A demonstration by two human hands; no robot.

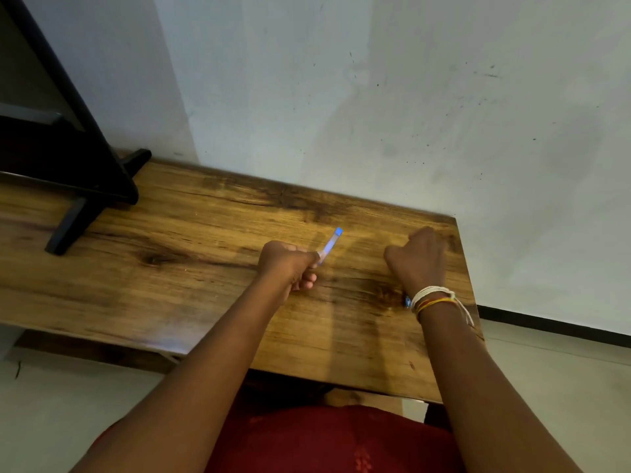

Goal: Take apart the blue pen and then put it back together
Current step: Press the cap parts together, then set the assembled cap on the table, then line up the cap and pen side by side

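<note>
My left hand (288,266) is closed around the lower end of a clear blue pen barrel (330,245), which sticks up and to the right with its blue end at the top. My right hand (418,259) rests knuckles-up near the table's right edge, fingers curled down onto the wood; whatever lies under them is hidden. A small blue piece (407,301) shows on the table just left of my right wrist, beside the thread bracelets. The two hands are apart, about a hand's width between them.
The wooden table (191,254) stands against a pale wall, with its right edge just past my right hand. A black stand (85,186) with splayed feet occupies the table's back left corner. Floor shows to the right and below.
</note>
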